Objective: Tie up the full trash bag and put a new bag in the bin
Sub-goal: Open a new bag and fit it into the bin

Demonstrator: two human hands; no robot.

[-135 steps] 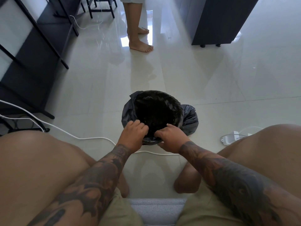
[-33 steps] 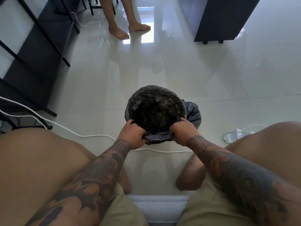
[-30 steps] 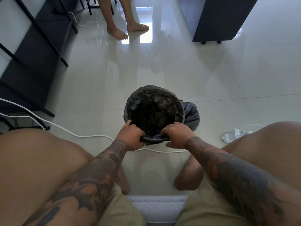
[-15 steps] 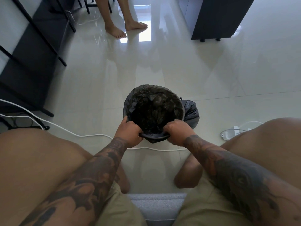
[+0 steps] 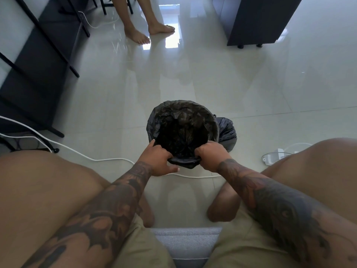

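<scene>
Two hands fit a black bag over the rim of a small bin on a shiny tiled floor.

The bin (image 5: 183,132) stands on the floor (image 5: 251,89) between the seated person's knees, lined with the new bag (image 5: 152,122). The left hand (image 5: 158,161) and the right hand (image 5: 212,155) both close on the bag's near edge at the rim. The tied full bag (image 5: 227,132) lies just beside the bin, at its right. A white cable (image 5: 77,151) runs across the tiles. Farther away are a dark cabinet (image 5: 257,20), a black frame (image 5: 48,39) and another person's bare feet (image 5: 150,33).
</scene>
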